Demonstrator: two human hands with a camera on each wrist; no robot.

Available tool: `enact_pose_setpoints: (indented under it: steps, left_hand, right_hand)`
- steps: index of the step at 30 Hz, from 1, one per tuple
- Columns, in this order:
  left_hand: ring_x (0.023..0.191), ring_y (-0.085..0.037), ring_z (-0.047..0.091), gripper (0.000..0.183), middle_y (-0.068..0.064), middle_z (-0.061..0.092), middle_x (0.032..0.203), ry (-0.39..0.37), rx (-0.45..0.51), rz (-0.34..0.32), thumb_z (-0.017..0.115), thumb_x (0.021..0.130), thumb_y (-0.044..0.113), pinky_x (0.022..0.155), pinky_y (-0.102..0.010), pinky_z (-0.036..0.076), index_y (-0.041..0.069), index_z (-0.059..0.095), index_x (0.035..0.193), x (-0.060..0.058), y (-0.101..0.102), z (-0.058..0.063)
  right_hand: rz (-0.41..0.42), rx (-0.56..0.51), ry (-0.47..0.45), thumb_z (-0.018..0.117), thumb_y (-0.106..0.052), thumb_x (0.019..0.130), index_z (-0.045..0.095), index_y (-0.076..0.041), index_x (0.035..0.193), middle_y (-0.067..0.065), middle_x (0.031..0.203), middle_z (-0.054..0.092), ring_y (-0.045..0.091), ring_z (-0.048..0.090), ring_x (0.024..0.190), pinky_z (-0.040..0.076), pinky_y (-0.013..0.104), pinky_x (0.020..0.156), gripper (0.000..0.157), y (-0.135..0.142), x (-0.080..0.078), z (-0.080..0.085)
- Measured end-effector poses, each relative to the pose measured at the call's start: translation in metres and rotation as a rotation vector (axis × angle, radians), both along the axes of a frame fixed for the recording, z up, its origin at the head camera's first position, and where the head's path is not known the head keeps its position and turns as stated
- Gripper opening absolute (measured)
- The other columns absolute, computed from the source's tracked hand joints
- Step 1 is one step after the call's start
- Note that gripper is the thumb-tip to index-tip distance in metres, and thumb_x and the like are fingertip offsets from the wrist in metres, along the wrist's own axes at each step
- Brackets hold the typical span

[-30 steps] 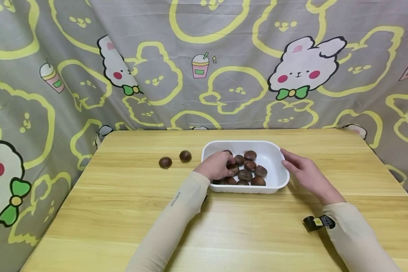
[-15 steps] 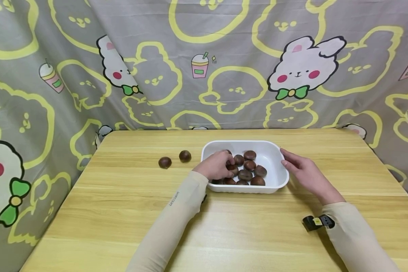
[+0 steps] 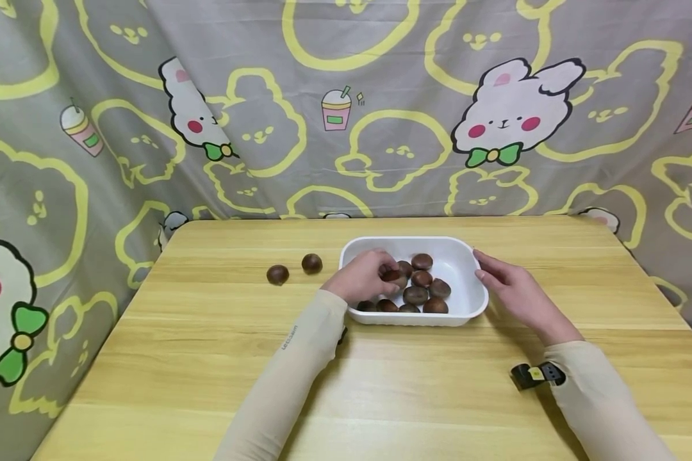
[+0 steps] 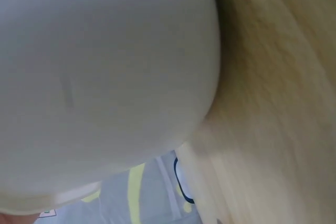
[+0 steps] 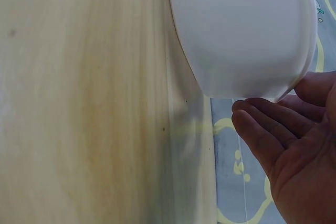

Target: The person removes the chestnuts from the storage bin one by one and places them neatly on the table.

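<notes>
A white plastic basin with several brown chestnuts inside stands on the wooden table. My left hand reaches over its left side, and thumb and curled fingers pinch a chestnut among the others. My right hand is at the basin's right end, with thumb and straight fingertips against the rim. In the right wrist view, that hand has its thumb at the rim and its fingers extended by the white wall. The left wrist view is mostly filled by the basin's outer wall; the left hand's grip is hidden there.
Two loose chestnuts lie on the table left of the basin. A patterned grey curtain hangs right behind the table's far edge. A black wrist camera sits by the right sleeve.
My left hand has shifted slightly within the basin, and the chestnut in its fingers now shows more clearly. The right hand stays at the rim. The head view has moved a little.
</notes>
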State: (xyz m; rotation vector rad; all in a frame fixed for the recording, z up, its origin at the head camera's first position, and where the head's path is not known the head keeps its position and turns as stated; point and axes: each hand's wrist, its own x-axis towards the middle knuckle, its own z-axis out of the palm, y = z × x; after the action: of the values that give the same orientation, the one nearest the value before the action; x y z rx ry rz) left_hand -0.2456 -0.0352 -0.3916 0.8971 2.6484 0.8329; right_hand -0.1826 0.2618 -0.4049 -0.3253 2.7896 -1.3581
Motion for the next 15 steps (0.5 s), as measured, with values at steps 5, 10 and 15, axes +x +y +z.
enact_pose_setpoints:
  steps: [5, 10, 15]
  left_hand:
    - [0.089, -0.010, 0.058, 0.031, 0.005, 0.059, 0.097, 0.001, 0.074, -0.017, 0.081, 0.083, 0.016, 0.080, -0.020, 0.047, 0.006, 0.069, 0.109, 0.002, -0.003, 0.000]
    - [0.089, -0.011, 0.059, 0.033, 0.003, 0.060, 0.098, -0.009, 0.113, -0.017, 0.080, 0.083, 0.014, 0.079, -0.020, 0.048, 0.004, 0.068, 0.112, 0.003, -0.005, 0.004]
    - [0.090, -0.012, 0.058, 0.033, 0.000, 0.061, 0.100, 0.033, 0.105, -0.036, 0.079, 0.084, 0.013, 0.080, -0.021, 0.048, 0.003, 0.067, 0.113, 0.004, -0.006, 0.012]
  right_hand:
    - [0.000, 0.000, 0.003, 0.047, -0.026, 0.106, 0.036, 0.002, 0.149, 0.025, 0.145, 0.041, 0.042, 0.040, 0.132, 0.033, 0.055, 0.105, 0.052, -0.001, 0.001, -0.001]
    - [-0.001, 0.009, 0.006, 0.047, -0.027, 0.106, 0.036, 0.002, 0.149, 0.025, 0.146, 0.040, 0.043, 0.040, 0.132, 0.033, 0.055, 0.105, 0.053, -0.001, 0.000, -0.001]
    - [-0.005, 0.011, 0.002, 0.047, -0.027, 0.106, 0.036, 0.001, 0.149, 0.025, 0.147, 0.039, 0.043, 0.038, 0.133, 0.032, 0.056, 0.106, 0.053, 0.000, 0.000, 0.001]
